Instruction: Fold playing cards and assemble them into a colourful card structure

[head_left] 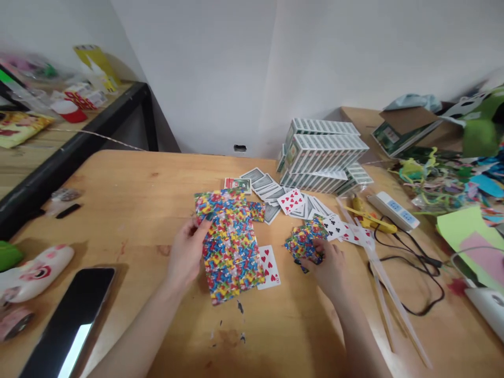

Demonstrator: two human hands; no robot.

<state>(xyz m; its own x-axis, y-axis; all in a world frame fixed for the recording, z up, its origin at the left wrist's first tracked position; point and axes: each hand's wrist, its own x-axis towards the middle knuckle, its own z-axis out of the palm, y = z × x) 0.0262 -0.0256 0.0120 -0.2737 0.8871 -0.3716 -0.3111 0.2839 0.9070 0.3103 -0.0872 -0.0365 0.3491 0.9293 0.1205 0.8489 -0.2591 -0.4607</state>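
Note:
My left hand [191, 252] grips the left edge of a flat panel [232, 252] with a busy red, blue, yellow and green pattern, its thumb on top. Seams across the panel suggest joined card-sized parts. My right hand [326, 265] is closed on small pieces [301, 241] in the same pattern, lying by the fanned cards; the fingers partly hide them. An eight of hearts [269, 268] shows beside the panel's right edge. Another patterned piece [256, 211] lies just behind the panel.
Spread playing cards [264, 185] and stacked card boxes [325, 149] stand at the back. To the right are a yellow glue gun [374, 218], glue sticks [394, 299], a power strip [394, 210], a black cable [427, 310] and paper scraps [425, 173]. A phone [71, 320] lies front left.

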